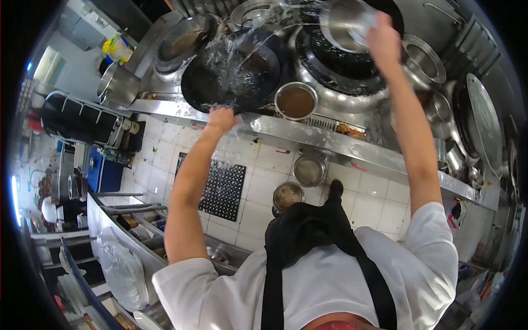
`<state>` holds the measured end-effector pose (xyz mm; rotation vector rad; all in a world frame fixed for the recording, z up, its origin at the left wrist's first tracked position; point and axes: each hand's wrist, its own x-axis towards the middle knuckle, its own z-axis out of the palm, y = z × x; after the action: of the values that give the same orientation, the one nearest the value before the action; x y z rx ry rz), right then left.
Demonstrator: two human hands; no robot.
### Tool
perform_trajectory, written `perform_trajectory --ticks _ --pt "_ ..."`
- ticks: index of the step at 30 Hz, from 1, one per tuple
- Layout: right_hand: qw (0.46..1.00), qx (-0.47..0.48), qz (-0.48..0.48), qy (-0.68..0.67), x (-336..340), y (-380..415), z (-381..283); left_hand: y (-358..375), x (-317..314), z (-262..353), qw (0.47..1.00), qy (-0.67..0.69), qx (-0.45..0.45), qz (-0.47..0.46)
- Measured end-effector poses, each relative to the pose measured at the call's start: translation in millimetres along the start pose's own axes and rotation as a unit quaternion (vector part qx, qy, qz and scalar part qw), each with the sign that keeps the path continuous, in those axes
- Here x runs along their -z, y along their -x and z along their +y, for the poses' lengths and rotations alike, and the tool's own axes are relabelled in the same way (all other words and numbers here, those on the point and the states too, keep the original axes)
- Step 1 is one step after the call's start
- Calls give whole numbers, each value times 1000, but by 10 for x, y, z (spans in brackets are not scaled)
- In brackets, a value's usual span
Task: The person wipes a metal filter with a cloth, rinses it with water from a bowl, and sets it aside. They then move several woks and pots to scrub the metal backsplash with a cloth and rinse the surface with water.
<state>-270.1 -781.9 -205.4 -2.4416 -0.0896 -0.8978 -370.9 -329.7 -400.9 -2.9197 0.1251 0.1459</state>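
My left hand [222, 117] is closed on the near rim of a black wok [199, 82], which sits on the stove. High on the right, my right hand [383, 43] grips a tilted stainless steel pot [336, 26] by its side; something pale, perhaps a cloth, shows by the fingers. A stream of water [231, 55] arcs leftward from around the pot and splashes into the wok. Below the pot lies another black wok [330, 69] on its burner. Between the two woks, near the front edge, stands a steel pot of brown liquid [296, 102].
A further wok [184, 45] and a tall steel pot [119, 84] stand at the left. Steel bowls [423, 59] and a large round lid [484, 124] are on the right. Containers of liquid [309, 170] and a black rubber mat [223, 190] lie on the tiled floor.
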Motion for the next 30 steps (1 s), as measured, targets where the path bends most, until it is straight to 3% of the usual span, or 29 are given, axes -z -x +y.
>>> perform_trajectory --ticks 1,2,3,4,6,8,9,10,11,12,14,17,18,19,20,21,23,25,27,28,30 --pt "994 20 84 65 92 -5 842 -20 26 -81 998 53 -2 -38" --pt "996 -51 46 62 531 112 1347 -85 82 -148 992 102 -7 -76" --pt "985 -28 147 89 744 251 2161 -126 339 -152 992 97 4 -78" --pt "984 -95 122 86 1156 441 2780 -147 591 -136 992 95 17 -83" --pt "976 -154 113 107 1914 841 3750 -247 727 -387 992 125 8 14" --pt "973 -177 131 75 2552 1218 4614 -308 1570 -395 976 214 30 -14" --pt "968 -156 146 132 2788 1311 4734 -375 1930 -379 969 240 46 28" --pt "951 -271 146 18 2977 1349 4914 -477 2207 -359 960 265 62 70" --pt "950 -273 109 105 3251 1359 5528 -655 2404 -340 941 316 79 90" --pt "949 -277 117 100 3372 1274 5628 -894 2634 -310 918 367 90 118" --pt "942 -167 237 172 3625 1223 5822 -1223 3001 -152 906 375 111 162" --pt "916 -237 257 198 4028 1047 6690 -1498 3659 46 896 389 180 116" --pt "916 -238 255 197 4143 1013 6969 -1566 3865 20 850 482 198 77" --pt "908 -264 225 234 4275 967 7251 -1571 4048 237 752 610 230 97" --pt "898 -288 198 268 4386 902 7550 -1601 4190 296 695 668 242 109" --pt "899 -314 237 191 4410 913 7988 -1618 4339 382 633 721 252 124" --pt "883 -368 223 188 4422 850 8014 -1838 4563 29 562 799 193 89" --pt "862 -420 211 192 4453 838 8002 -2057 4733 281 554 807 178 98" --pt "787 -398 233 410 4210 786 7894 -2187 4980 852 517 833 162 111" --pt "789 -393 237 409 4177 778 7870 -2238 5107 1165 499 845 154 117" --pt "822 -358 55 439 4178 915 7835 -2640 5203 1443 479 863 107 118"
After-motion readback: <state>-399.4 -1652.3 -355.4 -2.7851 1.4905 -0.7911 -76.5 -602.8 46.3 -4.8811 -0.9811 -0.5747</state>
